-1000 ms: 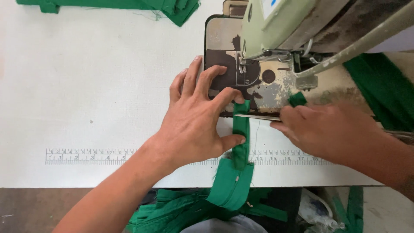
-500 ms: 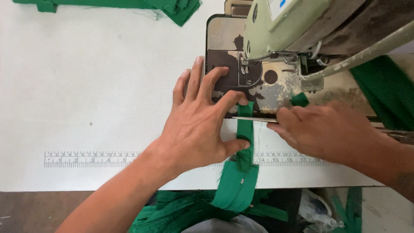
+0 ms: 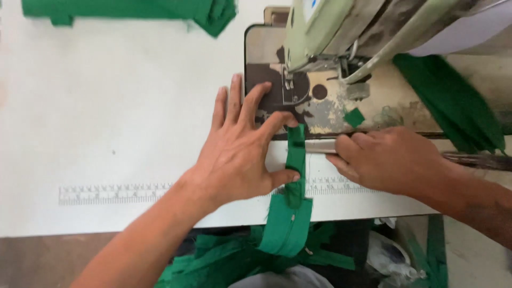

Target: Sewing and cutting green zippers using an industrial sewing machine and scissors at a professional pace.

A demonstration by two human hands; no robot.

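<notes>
A narrow green fabric strip [image 3: 295, 157] lies on the white table, running from the table's front edge toward the presser foot [image 3: 288, 85] of a pale green sewing machine [image 3: 341, 32]. My left hand [image 3: 240, 152] lies flat with fingers spread, its forefinger and thumb pressing the strip's left side. My right hand [image 3: 386, 160] rests palm down just right of the strip, fingers on the table beside a thin metal piece [image 3: 320, 146]. The strip's lower end hangs over the edge into a heap of green fabric [image 3: 240, 258].
A folded pile of green cloth [image 3: 133, 9] lies at the table's far edge. More green cloth [image 3: 453, 101] drapes to the right of the machine. A printed ruler [image 3: 117, 193] runs along the table front. A small green scrap [image 3: 353, 117] sits on the worn machine bed.
Both hands have stayed on the strip, and the left fingers have crept slightly toward the presser foot. The strip lies straighter toward the needle than a second ago.
</notes>
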